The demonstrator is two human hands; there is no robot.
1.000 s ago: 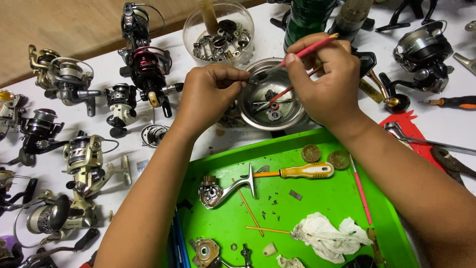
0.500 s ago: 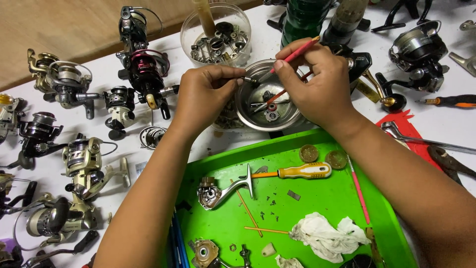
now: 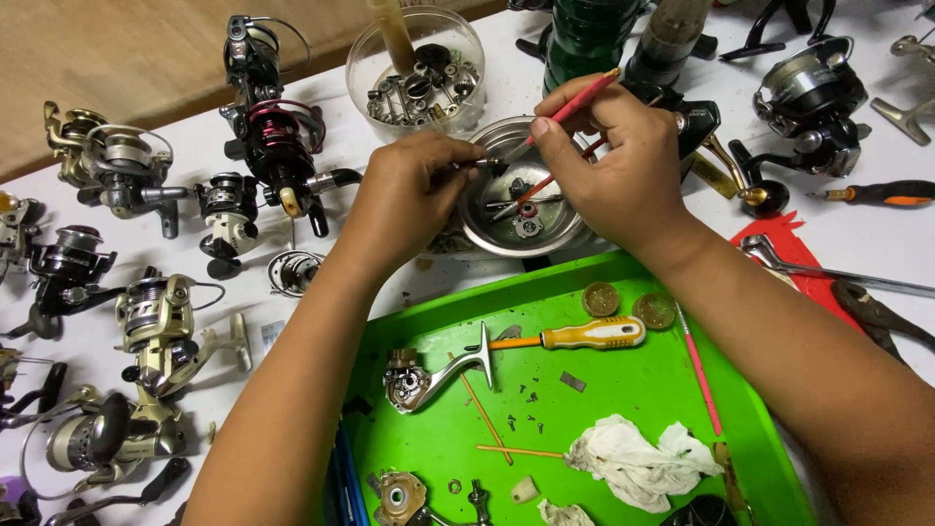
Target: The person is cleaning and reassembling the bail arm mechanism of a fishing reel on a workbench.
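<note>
A small pale label-like slip [image 3: 272, 334], perhaps a sticker, lies on the white table beside the green tray [image 3: 633, 390].

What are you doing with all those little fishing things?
A person is working over a small metal bowl on a white table crowded with fishing reels. The left hand pinches a small dark part at the bowl's rim, and the right hand holds a thin red brush against it. In front sits a green tray with a yellow-handled screwdriver, a reel body, tiny screws and a crumpled white rag.
</note>
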